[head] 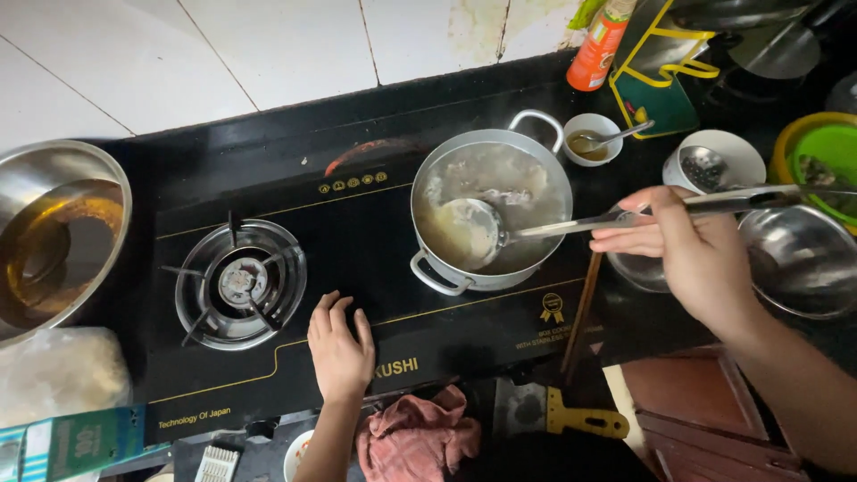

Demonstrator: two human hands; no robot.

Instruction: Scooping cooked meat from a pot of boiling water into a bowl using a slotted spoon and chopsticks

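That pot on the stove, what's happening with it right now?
A person is working a long metal ladle in a steaming pot on the right burner of a black gas stove. The right hand holds the ladle's handle; its bowl sits in the broth. The left hand rests flat on the stove's front edge, beside the bare left burner.
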